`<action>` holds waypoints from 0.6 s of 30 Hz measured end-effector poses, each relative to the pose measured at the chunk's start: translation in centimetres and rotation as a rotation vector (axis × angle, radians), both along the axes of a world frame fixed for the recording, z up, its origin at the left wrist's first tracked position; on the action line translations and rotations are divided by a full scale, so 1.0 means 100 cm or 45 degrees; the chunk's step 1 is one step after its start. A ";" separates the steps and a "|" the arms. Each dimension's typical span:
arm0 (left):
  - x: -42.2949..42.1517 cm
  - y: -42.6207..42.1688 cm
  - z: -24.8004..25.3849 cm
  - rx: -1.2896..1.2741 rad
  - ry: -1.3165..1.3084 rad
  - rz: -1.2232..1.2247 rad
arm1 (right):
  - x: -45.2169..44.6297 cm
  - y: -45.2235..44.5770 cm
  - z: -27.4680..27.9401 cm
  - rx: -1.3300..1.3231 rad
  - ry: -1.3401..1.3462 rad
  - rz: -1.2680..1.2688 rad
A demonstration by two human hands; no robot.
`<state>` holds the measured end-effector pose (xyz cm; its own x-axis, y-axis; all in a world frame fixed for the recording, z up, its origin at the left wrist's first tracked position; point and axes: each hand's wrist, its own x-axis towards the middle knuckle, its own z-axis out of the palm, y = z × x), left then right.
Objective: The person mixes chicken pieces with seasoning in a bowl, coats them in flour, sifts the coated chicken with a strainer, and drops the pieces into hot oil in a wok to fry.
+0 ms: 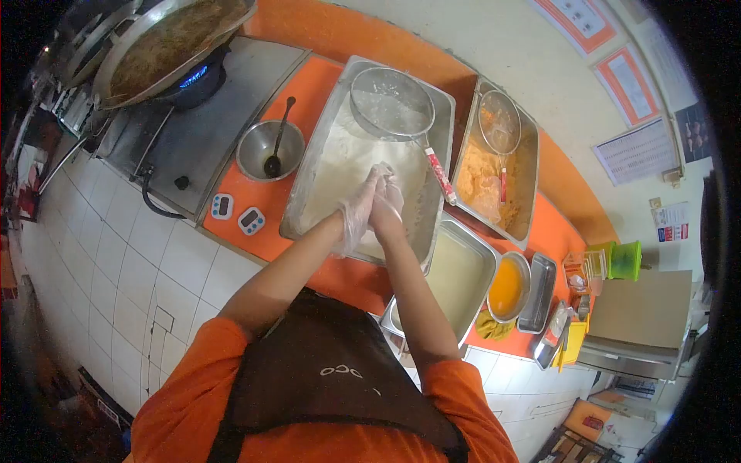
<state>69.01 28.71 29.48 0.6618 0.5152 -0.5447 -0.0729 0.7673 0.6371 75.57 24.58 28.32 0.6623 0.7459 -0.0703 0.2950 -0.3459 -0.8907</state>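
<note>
My left hand (358,207) and my right hand (388,202), both in clear plastic gloves, are pressed together over a deep metal tray (295,208) of white flour (330,158). Their fingers are closed against each other, dusted white. Anything between the palms is hidden. A round sieve (392,104) with a red patterned handle (440,176) rests across the far end of this tray, just beyond my fingers.
Right of the flour stands a tray of orange breading (477,166) with a smaller sieve (499,122). Nearer are a pan of pale liquid (455,274) and a bowl of orange liquid (507,287). On the left are a steel bowl (251,147), timers (222,206) and a wok (166,50) over a flame.
</note>
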 end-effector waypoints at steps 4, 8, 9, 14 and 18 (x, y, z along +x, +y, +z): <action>-0.011 0.012 0.019 0.044 -0.131 -0.089 | -0.012 -0.025 0.017 0.200 -0.153 0.269; 0.009 0.032 0.023 0.247 -0.178 0.102 | -0.027 -0.021 0.118 0.340 -0.313 0.144; 0.013 0.041 0.030 0.290 -0.282 0.123 | -0.020 -0.012 0.126 0.398 -0.413 0.129; -0.014 0.047 0.101 0.356 -0.574 -0.054 | 0.051 0.086 0.127 0.690 -0.810 0.075; -0.037 0.047 0.102 0.097 -0.619 0.089 | 0.112 0.129 0.091 -0.028 -0.766 0.400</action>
